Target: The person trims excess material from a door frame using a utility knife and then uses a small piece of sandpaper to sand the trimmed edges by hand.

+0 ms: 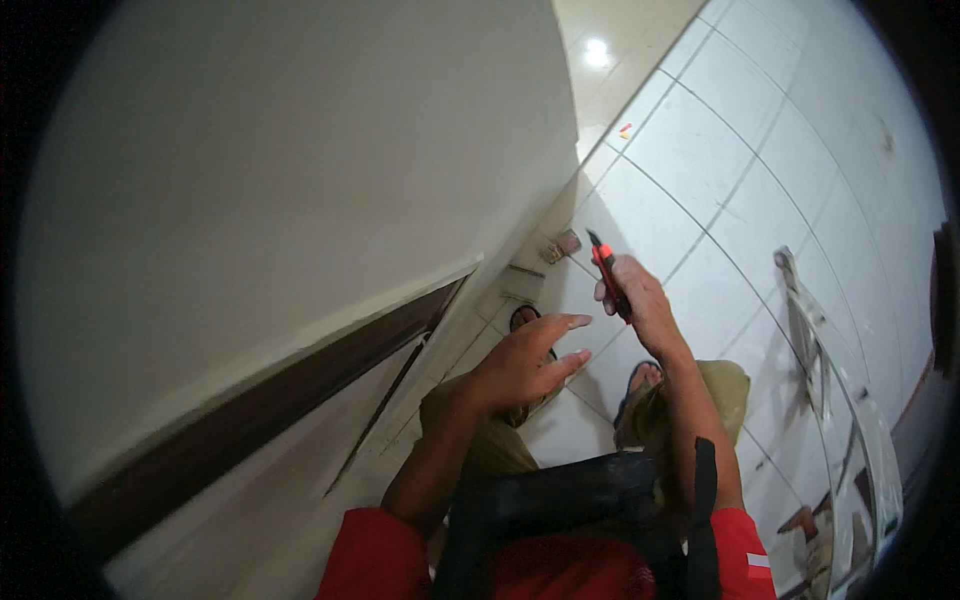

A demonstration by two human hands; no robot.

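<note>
My right hand (636, 303) is closed around a black and orange-red utility knife (609, 272). The knife's dark tip points up and away, above the tiled floor. To its left, my left hand (535, 360) holds nothing, its thumb and fingers spread apart toward the knife. A gap separates the two hands, and neither touches the wall. Below them show my sandalled feet (645, 378) on the white tiles.
On the left rises a pale wall (320, 150) with a dark brown strip (270, 410) set along it. A small block (561, 246) lies by its base. Coloured scraps (625, 130) lie farther off. A metal ladder (830, 350) stands at right.
</note>
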